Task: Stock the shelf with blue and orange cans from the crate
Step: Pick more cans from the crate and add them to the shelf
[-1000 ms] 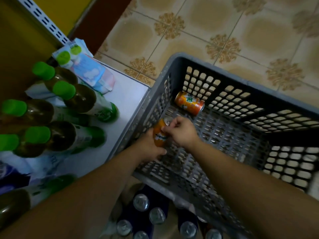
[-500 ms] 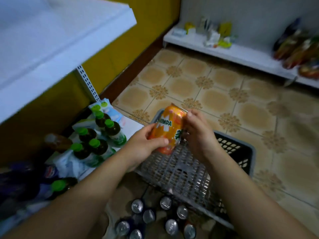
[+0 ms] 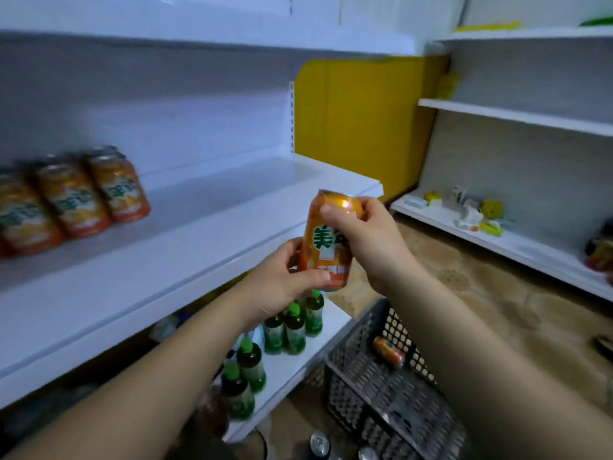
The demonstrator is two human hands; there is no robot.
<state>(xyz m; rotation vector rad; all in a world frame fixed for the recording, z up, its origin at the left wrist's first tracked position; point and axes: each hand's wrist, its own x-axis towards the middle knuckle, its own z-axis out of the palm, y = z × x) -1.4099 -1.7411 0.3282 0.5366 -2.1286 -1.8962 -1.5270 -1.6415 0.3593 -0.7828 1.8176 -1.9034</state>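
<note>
**Orange can held in both hands before the white shelf**

Where the two hands meet, an upright orange aluminium drink can with green lettering [image 3: 328,240] is held in front of the white metal shelf board [image 3: 185,257], level with its front edge and not resting on it. Left hand [image 3: 282,287]: fingers curled round the lower part of the can, thumb across its base at the front. Right hand [image 3: 365,237]: fingers wrapped over the top rim and upper side, thumb pressed on the front just under the rim.

On the shelf board, far left: a row of matching orange cans [image 3: 76,197], standing upright and touching side by side, blurred; the rest of the board is bare.

Below, on the lowest white shelf [image 3: 292,366]: dark bottles with green caps and green labels [image 3: 292,327], standing in a loose cluster.

On the patterned tile floor [image 3: 481,293], just right of that lowest shelf: a grey perforated plastic crate [image 3: 374,393], holding one more orange can lying on its side [image 3: 388,351] against the far wall.

At the bottom edge, by the near corner of the crate: silver can tops [image 3: 320,443], colour of bodies not legible.

Right side: a second white shelving unit [image 3: 517,117] with small packets on its low board.
</note>
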